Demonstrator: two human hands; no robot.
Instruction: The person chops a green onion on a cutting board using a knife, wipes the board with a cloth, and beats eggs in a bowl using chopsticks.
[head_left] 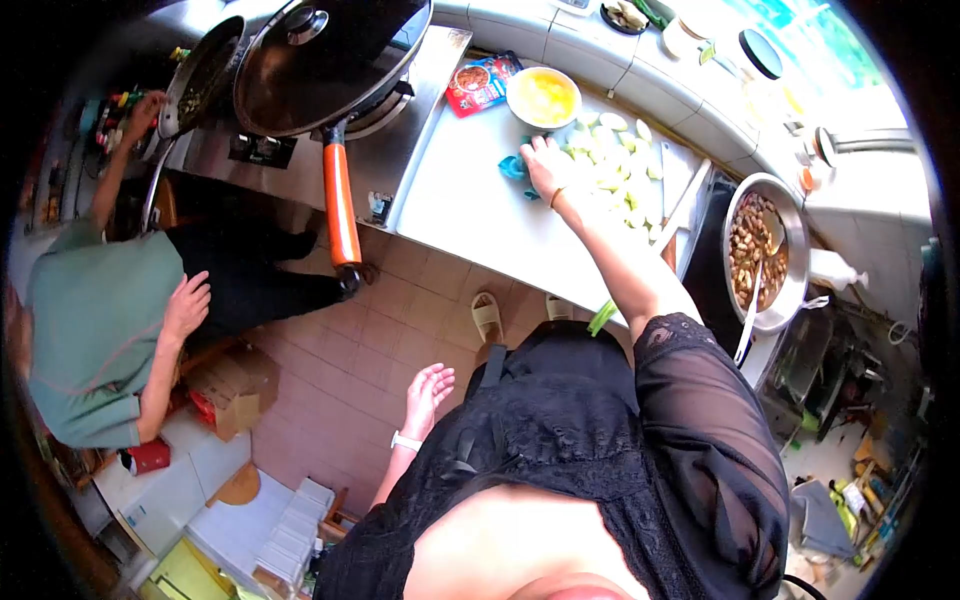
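My right hand [545,172] reaches over the white counter with bent fingers, on a crumpled teal piece [513,167] that looks like cloth or thin plastic. Part of this piece is hidden beneath the hand. Just beyond the fingers stands a white bowl [566,119] of yellow liquid, probably beaten egg. Pale green cut slices [610,172] lie spread beside the hand, to its right. A red and blue food packet [478,88] rests left of the bowl. Down at my side, my left hand [428,395] hangs above the floor, fingers loosely apart and holding nothing.
A lidded pan with an orange handle [341,205] sits on the stove, its handle jutting past the edge. Another person [105,330] at the left holds a second pan [205,80]. At the right, a metal bowl [790,205] contains beans and a spoon. A knife [683,205] lies nearby.
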